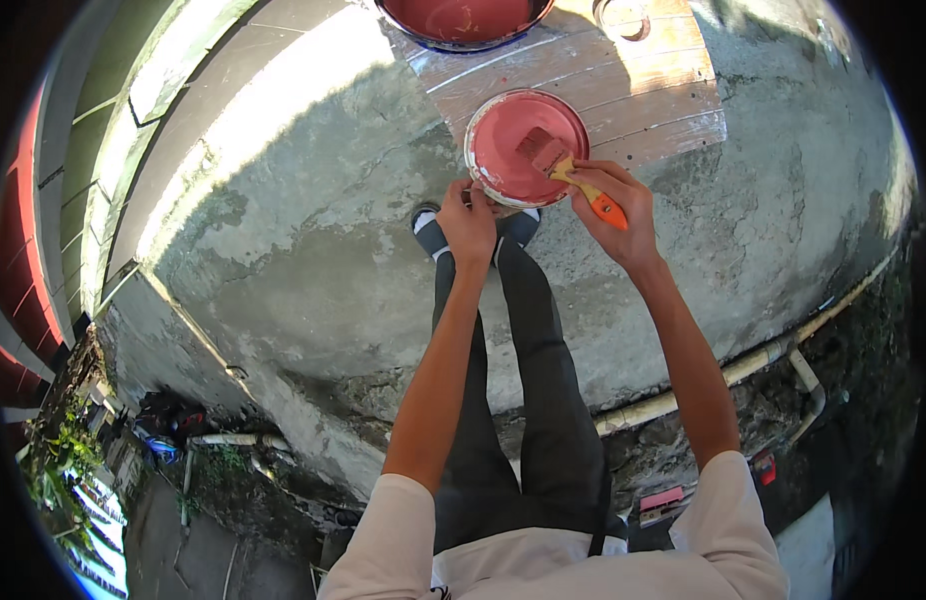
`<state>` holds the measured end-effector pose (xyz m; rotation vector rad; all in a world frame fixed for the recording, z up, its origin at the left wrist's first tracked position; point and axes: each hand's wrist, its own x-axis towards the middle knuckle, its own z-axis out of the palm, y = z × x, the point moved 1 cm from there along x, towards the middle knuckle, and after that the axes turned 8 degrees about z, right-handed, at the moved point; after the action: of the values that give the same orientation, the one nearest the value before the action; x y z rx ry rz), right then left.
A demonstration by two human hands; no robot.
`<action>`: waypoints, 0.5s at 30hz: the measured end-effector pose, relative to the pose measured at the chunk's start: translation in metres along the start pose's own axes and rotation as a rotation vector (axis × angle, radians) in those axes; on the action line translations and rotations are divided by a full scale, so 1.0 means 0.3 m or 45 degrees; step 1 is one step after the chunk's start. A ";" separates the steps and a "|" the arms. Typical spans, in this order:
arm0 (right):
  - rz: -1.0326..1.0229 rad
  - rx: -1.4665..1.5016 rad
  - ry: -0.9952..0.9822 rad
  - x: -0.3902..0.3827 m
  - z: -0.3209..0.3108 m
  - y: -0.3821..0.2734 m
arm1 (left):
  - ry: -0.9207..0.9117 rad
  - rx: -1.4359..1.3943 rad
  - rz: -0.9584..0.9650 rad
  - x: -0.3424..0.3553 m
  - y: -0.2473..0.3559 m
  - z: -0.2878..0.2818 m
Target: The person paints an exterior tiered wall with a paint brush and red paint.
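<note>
My right hand [623, 212] is closed round the orange and yellow handle of a paintbrush [589, 193]. The brush's bristles, coated in reddish-pink paint, rest on or just above the painted face of a round paint can lid [495, 160]. Its whitish rim is smeared with paint. At the near left edge of the lid, my left hand [467, 222] grips the rim between thumb and fingers; some of the fingers are hidden beneath it. Beyond the lid stands a dark-rimmed container of red paint [463, 22], cut off by the top of the view.
Under the lid and container lies a paint-marked wooden board [638, 110] on rough concrete [313, 230]. A ring-shaped object [623, 20] sits on its far right. My shoes [430, 228] stand just below the lid. A pipe [718, 385] runs along the concrete's near edge.
</note>
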<state>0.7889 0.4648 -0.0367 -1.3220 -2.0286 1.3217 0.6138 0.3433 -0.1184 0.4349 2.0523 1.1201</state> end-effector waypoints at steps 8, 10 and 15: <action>0.101 -0.117 0.094 -0.023 -0.001 -0.094 | -0.080 0.065 0.091 0.027 -0.017 -0.026; 0.024 -0.076 0.140 0.015 0.033 -0.104 | -0.108 0.109 0.124 0.033 -0.023 -0.028; -0.031 -0.118 0.157 -0.042 0.078 -0.055 | -0.123 0.010 0.024 0.035 -0.038 -0.013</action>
<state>0.7700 0.4405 -0.0318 -1.3787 -2.0365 1.1189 0.6045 0.3410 -0.1313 0.5035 1.9732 1.0817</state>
